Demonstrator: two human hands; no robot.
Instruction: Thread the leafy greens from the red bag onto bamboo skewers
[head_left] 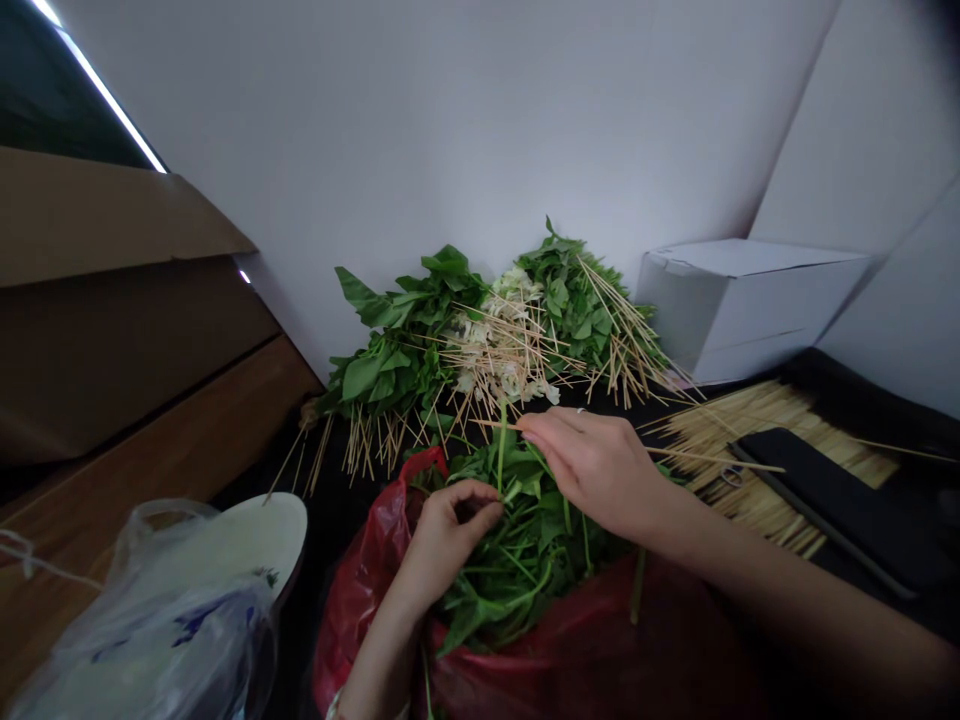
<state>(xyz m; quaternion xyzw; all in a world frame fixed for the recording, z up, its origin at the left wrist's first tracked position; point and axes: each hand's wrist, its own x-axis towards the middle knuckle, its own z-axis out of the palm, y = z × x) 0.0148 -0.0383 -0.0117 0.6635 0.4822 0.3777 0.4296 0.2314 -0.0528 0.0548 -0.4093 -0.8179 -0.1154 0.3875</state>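
Observation:
My left hand (pixel 450 525) is curled shut on leafy green stems inside a red plastic bag (pixel 360 580) full of loose greens (pixel 525 560). One green stem (pixel 501 450) rises from its fingers. My right hand (pixel 600 470) pinches a thin bamboo skewer (pixel 716 461) whose point touches that stem. Behind the bag lies a pile of skewered greens (pixel 420 350) and another such bunch (pixel 577 300), with pale vegetable pieces (pixel 502 350) on sticks between them.
A heap of bare bamboo skewers (pixel 750 420) lies at the right beside a flat black object (pixel 832 500). A white box (pixel 742 305) stands against the wall. At the lower left sit a white plate (pixel 255 540) and a clear plastic bag (pixel 150 630). Brown cardboard (pixel 112 300) fills the left.

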